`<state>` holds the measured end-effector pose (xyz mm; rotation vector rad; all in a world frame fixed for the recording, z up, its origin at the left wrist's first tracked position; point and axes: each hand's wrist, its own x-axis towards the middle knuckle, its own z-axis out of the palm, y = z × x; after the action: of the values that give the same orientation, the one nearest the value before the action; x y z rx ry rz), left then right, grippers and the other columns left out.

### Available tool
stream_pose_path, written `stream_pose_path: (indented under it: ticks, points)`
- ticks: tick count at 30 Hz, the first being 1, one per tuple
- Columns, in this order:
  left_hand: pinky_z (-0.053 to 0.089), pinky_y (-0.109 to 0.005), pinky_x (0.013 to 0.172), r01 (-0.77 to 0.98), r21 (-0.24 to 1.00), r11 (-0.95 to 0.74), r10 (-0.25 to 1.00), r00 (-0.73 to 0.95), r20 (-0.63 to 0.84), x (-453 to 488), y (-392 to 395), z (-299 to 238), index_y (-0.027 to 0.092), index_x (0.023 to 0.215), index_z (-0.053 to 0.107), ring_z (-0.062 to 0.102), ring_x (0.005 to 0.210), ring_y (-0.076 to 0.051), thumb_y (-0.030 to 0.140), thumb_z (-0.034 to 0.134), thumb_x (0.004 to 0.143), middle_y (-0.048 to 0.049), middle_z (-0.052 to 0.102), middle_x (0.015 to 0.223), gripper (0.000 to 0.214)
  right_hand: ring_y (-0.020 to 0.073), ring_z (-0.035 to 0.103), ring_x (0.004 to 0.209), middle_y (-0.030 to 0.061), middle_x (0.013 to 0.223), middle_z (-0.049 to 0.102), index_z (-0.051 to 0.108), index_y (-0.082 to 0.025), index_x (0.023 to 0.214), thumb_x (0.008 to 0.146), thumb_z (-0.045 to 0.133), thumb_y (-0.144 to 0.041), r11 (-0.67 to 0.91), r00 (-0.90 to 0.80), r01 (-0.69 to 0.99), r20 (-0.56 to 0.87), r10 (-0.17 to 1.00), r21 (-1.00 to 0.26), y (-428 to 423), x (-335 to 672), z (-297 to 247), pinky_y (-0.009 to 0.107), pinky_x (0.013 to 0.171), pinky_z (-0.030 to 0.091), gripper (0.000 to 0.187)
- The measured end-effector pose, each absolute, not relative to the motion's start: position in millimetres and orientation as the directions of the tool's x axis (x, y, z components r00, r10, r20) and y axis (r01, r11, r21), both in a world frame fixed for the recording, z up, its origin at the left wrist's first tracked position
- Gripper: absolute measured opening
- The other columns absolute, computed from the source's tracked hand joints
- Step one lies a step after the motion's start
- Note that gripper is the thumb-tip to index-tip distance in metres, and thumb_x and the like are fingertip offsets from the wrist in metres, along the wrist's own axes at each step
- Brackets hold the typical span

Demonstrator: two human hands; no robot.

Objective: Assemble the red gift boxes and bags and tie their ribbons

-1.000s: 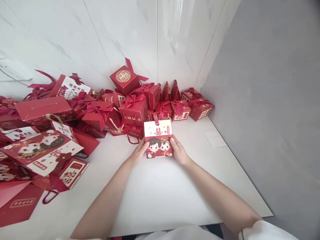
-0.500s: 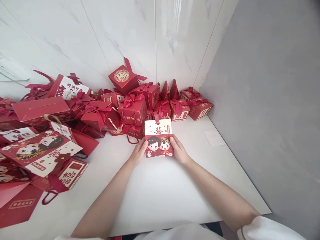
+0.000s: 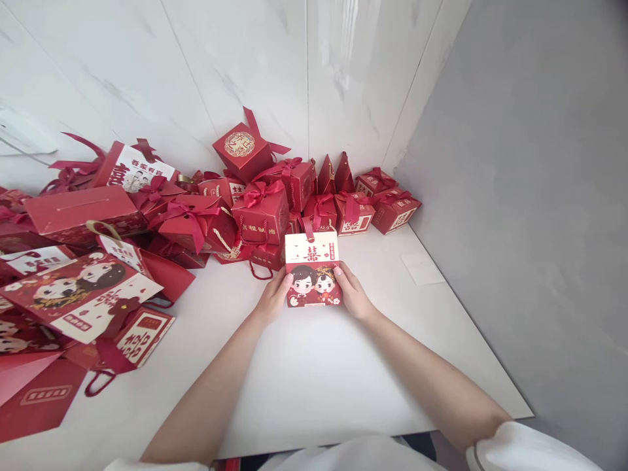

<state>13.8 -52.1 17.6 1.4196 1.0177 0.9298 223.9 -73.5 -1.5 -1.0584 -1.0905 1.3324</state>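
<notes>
Between my two hands is a red and cream gift box (image 3: 313, 271) with a cartoon couple on its front and a red ribbon at its top. My left hand (image 3: 273, 296) grips its left side, thumb at the front edge. On the opposite side my right hand (image 3: 354, 292) closes on the box, its thumb lying over the front. The fingers behind the box are hidden. Just beyond it stands a red box with a bow (image 3: 260, 210), and other ribboned red boxes sit close by.
A heap of red gift boxes (image 3: 83, 212) covers the left of the white table (image 3: 304, 386). More boxes line the tiled wall (image 3: 255, 59). A pale square patch (image 3: 422, 269) lies right of my hands, near the table edge by the grey wall (image 3: 530, 196).
Hardly anything differs. The whole view has shifted very slightly; both hands keep the same hold on the gift box.
</notes>
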Motion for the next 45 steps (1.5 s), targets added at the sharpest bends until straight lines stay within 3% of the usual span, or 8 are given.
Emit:
stream_pose_path:
  ticks: [18,20,23,26,32,35,40,45]
  points:
    - [0.048,-0.042,0.105,0.12,0.992,-0.031,0.96,0.278,-0.004,12,-49,18,0.016,0.134,0.061,0.062,0.121,-0.031,0.067,0.049,0.091,-0.0119,0.068,0.128,0.068,0.025,0.067,0.106,0.004,0.118,0.07,0.058,-0.025,0.117,0.092,0.049,-0.064,-0.015,-0.038,-0.172,-0.008,0.999,-0.985,-74,223,-2,0.042,0.095,0.054,0.047]
    - [0.053,-0.042,0.1,0.176,0.982,-0.064,0.986,0.164,0.035,16,-54,19,0.016,0.133,0.063,0.066,0.113,-0.031,0.063,0.053,0.09,-0.0111,0.071,0.122,0.064,0.0248,0.066,0.105,0.0047,0.115,0.071,0.058,-0.024,0.115,0.093,0.049,-0.062,0.023,0.022,-0.149,0.02,1.0,-0.989,-76,221,-2,0.041,0.093,0.054,0.046]
    - [0.052,-0.041,0.102,0.381,0.897,-0.224,0.965,-0.04,0.257,27,-68,21,0.022,0.135,0.062,0.067,0.11,-0.028,0.051,0.061,0.09,-0.0079,0.07,0.124,0.053,0.0244,0.066,0.105,0.0068,0.118,0.069,0.055,-0.023,0.121,0.095,0.049,-0.058,0.114,0.203,-0.123,0.087,0.975,-0.986,-79,218,-1,0.04,0.092,0.054,0.044]
    - [0.046,-0.039,0.109,0.542,0.75,-0.379,0.913,0.087,0.398,40,-84,24,0.029,0.141,0.056,0.058,0.126,-0.028,0.043,0.061,0.091,-0.0062,0.057,0.143,0.052,0.0253,0.064,0.111,0.0097,0.126,0.066,0.052,-0.022,0.13,0.095,0.051,-0.054,0.165,0.321,-0.082,0.131,0.938,-0.983,-81,217,1,0.042,0.096,0.053,0.047]
    - [0.041,-0.057,0.11,0.636,0.659,-0.401,0.916,0.291,0.277,46,-91,23,0.022,0.16,0.003,0.021,0.149,-0.044,0.056,0.082,0.065,-0.0188,0.005,0.166,0.129,0.0273,0.042,0.143,0.0044,0.155,0.044,0.036,-0.027,0.152,0.1,0.044,-0.044,0.375,0.157,0.099,0.386,0.909,-0.922,-90,226,4,0.048,0.119,0.034,0.055]
    - [0.032,-0.057,0.116,0.564,0.73,-0.386,0.919,0.301,0.253,41,-83,20,0.02,0.16,0.004,0.016,0.151,-0.041,0.054,0.078,0.072,-0.0185,0.009,0.166,0.12,0.0279,0.038,0.145,0.0013,0.159,0.036,0.026,-0.033,0.157,0.099,0.048,-0.041,0.547,-0.088,0.18,0.54,0.837,-0.818,-97,229,6,0.048,0.121,0.032,0.062]
    - [0.038,-0.046,0.115,0.183,0.932,-0.312,0.919,0.309,0.246,31,-69,18,0.021,0.148,0.045,0.045,0.139,-0.033,0.053,0.049,0.094,-0.0118,0.045,0.153,0.063,0.0263,0.029,0.15,-0.001,0.163,0.028,0.028,-0.033,0.156,0.099,0.046,-0.045,0.54,-0.256,0.145,0.495,0.83,-0.829,-99,224,14,0.048,0.124,0.026,0.061]
    - [0.031,-0.045,0.12,0.03,0.978,-0.207,0.871,0.461,0.17,21,-63,18,0.024,0.149,0.045,0.038,0.144,-0.032,0.066,0.039,0.094,-0.0103,0.048,0.151,0.07,0.0229,0.006,0.155,-0.0057,0.166,0.014,0.019,-0.036,0.158,0.098,0.042,-0.058,0.388,-0.287,0.071,0.354,0.89,-0.919,-92,220,11,0.048,0.127,0.011,0.068]
